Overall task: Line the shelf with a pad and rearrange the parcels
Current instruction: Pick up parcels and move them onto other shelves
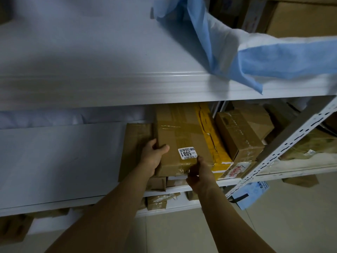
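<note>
A brown taped cardboard parcel (180,136) with a white label reading 5081 lies on the middle shelf (60,157), atop other parcels. My left hand (153,157) grips its left front corner, thumb on top. My right hand (199,172) holds its front edge just below the label. A flat brown parcel (135,143) lies to its left, a yellow parcel (213,136) to its right. A blue and white pad (255,57) lies crumpled on the right part of the top shelf (109,57), one corner hanging over the front edge.
More brown boxes (240,134) stand at the right of the middle shelf, next to a perforated white upright (291,141). Small parcels (158,199) sit on lower shelves. A blue sheet (251,194) lies on the tiled floor below. Large cartons (300,17) stand at the top right.
</note>
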### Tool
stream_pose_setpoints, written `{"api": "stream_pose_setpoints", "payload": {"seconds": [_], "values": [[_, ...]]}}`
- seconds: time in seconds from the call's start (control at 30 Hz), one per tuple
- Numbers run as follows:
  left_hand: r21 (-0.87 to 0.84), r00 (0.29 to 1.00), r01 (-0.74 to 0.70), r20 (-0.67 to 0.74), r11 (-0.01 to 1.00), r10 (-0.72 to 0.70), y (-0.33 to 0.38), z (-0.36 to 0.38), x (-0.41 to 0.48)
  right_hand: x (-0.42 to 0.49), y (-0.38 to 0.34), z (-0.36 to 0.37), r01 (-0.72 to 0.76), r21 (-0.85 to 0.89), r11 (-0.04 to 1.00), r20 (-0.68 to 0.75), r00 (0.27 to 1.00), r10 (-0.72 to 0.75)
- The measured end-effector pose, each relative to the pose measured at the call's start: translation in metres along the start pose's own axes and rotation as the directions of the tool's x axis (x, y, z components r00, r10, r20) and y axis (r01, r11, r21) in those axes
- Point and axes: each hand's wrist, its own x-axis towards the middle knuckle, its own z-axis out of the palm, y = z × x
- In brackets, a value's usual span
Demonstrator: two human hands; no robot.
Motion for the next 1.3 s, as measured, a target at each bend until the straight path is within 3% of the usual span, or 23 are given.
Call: {"api": "stream_pose_setpoints", "payload": {"seconds": [0.13,0.27,0.37,0.43,0.53,0.63,0.7,0.77,0.9,1.0,1.1,1.2,1.3], "values": [[0.027,0.999,0.045,-0.018,0.999,-0.045,0.002,-0.003,-0.007,-0.018,0.000,0.001,-0.012,-0.026,1.000,-0.083,0.996,0.010],[0.000,0.994,0.103,-0.046,0.995,-0.103,0.005,-0.014,-0.022,-0.046,0.003,0.008,0.082,-0.098,0.992,-0.262,0.959,-0.106],[-0.057,0.987,0.078,-0.133,0.995,-0.085,0.013,-0.035,-0.033,-0.069,0.006,0.032,0.213,-0.120,0.970,-0.183,0.955,-0.233],[-0.085,0.983,0.035,-0.176,0.996,-0.049,0.021,-0.054,-0.041,-0.085,0.005,0.051,0.213,-0.146,0.966,-0.066,0.972,-0.224],[-0.122,0.971,0.009,-0.236,0.992,-0.038,0.031,-0.084,-0.054,-0.113,0.011,0.081,0.138,-0.191,0.972,0.176,0.979,-0.104],[-0.126,0.937,-0.052,-0.350,0.991,0.004,0.043,-0.135,-0.072,-0.154,0.031,0.121,0.121,-0.401,0.908,0.406,0.912,0.057],[-0.147,0.870,-0.144,-0.489,0.979,0.055,0.055,-0.175,-0.090,-0.192,0.042,0.152,0.187,-0.544,0.818,0.567,0.800,0.195],[-0.078,0.743,-0.271,-0.651,0.959,0.157,0.070,-0.215,-0.109,-0.233,0.048,0.184,0.273,-0.577,0.770,0.684,0.677,0.273],[0.080,0.417,-0.419,-0.868,0.904,0.270,0.118,-0.288,-0.145,-0.303,0.039,0.249,0.395,-0.401,0.827,0.864,0.464,0.197],[0.163,0.220,-0.500,-0.926,0.850,0.306,0.156,-0.337,-0.170,-0.339,0.020,0.289,0.453,-0.222,0.863,0.917,0.399,0.026],[0.289,0.047,-0.605,-0.917,0.741,0.396,0.200,-0.377,-0.200,-0.355,0.002,0.324,0.543,-0.106,0.833,0.908,0.394,-0.142],[0.378,0.023,-0.667,-0.851,0.642,0.525,0.255,-0.414,-0.213,-0.368,-0.005,0.361,0.661,-0.053,0.748,0.872,0.396,-0.288],[0.357,0.134,-0.646,-0.818,0.675,0.560,0.306,-0.444,-0.209,-0.384,-0.004,0.397,0.762,-0.025,0.647,0.856,0.351,-0.379]]}}
